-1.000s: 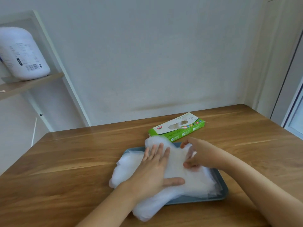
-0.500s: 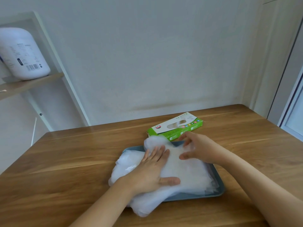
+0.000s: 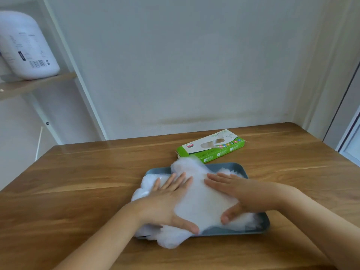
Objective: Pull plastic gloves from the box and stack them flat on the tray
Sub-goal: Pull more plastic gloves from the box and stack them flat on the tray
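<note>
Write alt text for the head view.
The left hand and right hand press flat, fingers straight, on a pile of white plastic gloves that spills over the near left edge of a blue-grey tray on a wooden table. A green glove box lies behind the tray; a white jug stands on a shelf at left.

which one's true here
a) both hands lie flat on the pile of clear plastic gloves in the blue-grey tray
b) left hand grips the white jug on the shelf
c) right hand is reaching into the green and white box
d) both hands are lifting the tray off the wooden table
a: the left hand and right hand both rest with straight fingers on the whitish pile of thin plastic gloves in the blue-grey tray; no hand is on the green and white cardboard box.
</note>
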Available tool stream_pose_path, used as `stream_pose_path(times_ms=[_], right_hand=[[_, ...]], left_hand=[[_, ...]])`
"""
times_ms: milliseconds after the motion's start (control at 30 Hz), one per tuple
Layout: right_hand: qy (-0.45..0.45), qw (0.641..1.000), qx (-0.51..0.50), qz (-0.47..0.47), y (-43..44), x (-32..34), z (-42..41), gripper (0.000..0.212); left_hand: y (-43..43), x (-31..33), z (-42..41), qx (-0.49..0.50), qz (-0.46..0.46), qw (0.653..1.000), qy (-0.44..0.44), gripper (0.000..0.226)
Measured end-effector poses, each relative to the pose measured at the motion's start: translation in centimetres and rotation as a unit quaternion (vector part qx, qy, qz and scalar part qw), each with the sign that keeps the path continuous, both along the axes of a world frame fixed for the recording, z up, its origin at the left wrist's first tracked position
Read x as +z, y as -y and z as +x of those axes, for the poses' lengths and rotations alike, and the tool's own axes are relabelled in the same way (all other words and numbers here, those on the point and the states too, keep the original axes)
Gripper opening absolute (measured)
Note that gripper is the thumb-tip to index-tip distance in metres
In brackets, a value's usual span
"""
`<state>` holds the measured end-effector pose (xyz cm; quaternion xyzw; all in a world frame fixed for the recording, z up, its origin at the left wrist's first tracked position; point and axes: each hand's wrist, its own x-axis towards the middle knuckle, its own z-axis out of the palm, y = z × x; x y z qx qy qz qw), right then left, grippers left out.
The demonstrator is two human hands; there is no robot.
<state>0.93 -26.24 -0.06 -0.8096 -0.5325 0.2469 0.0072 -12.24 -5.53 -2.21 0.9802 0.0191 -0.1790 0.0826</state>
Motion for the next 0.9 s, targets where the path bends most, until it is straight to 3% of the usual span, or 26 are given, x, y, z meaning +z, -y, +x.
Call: stream_pose_path(times_ms=[133,200,267,333,400,500,633,733,900], right_hand=[[0.011,0.999,-0.006,-0.053,0.5,1.1,1.4,0.109],[0.013,0.998,-0.023,-0.057,0.3,2.0,2.1,0.103],[-0.011,0.999,-0.052,-0.003,-0.4,2.8,3.2,0.07],[-0.019,0.987,-0.092,0.128,-1.4,3.5,4.6,0.027],[0.047,0.965,-0.122,0.229,-2.5,3.4,6.8,0.015],[0.106,0.941,-0.161,0.278,-4.5,2.5,10.1,0.015],[0.081,0.932,-0.201,0.29,-6.7,1.1,12.2,0.019],[0.02,0.929,-0.228,0.291,-8.1,0.1,12.0,0.058],[0.068,0.918,-0.294,0.257,-9.7,-1.4,11.6,0.051]], left_hand=[[-2.6,0.8,-1.0,0.006,0.067,0.997,-0.042,0.106],[-3.3,1.9,-1.3,0.018,0.064,0.995,-0.071,0.11],[-4.0,3.6,-1.7,0.029,0.041,0.995,-0.091,0.113],[-4.8,5.6,-1.8,0.056,-0.021,0.995,-0.085,0.103],[-5.4,7.1,-1.5,0.081,-0.092,0.992,-0.035,0.079],[-6.2,8.2,0.3,0.123,-0.106,0.984,0.077,0.063],[-6.7,7.6,4.2,0.142,-0.176,0.96,0.165,0.041],[-6.7,6.3,7.2,0.128,-0.202,0.956,0.171,0.036],[-6.1,3.9,10.8,0.094,-0.208,0.969,0.098,0.039]])
